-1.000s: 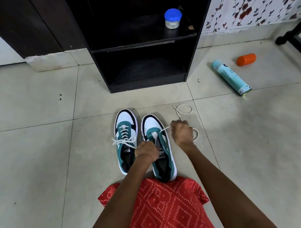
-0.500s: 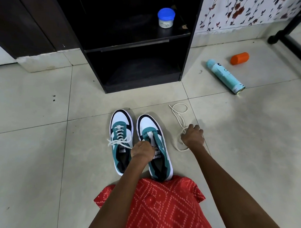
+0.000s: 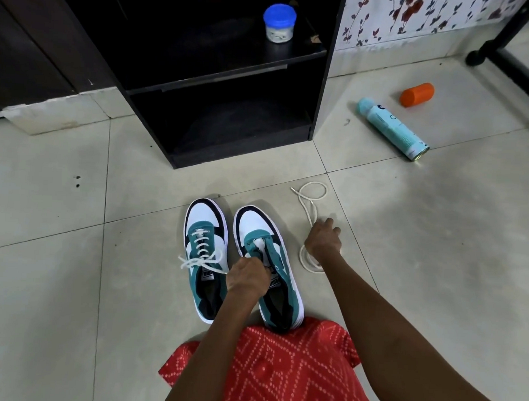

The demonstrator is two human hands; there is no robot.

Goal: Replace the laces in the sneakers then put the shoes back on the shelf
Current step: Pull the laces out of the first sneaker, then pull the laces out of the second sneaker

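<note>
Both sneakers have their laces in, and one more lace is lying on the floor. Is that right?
No. Only the left sneaker is laced; the right sneaker shows no lace. One loose lace does lie on the floor beside it, as the head view shows.

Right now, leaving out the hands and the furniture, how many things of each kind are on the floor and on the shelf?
Sneakers: 2
Loose lace: 1
Jar: 1
Spray can: 1
Orange cap: 1
Total: 6
</note>
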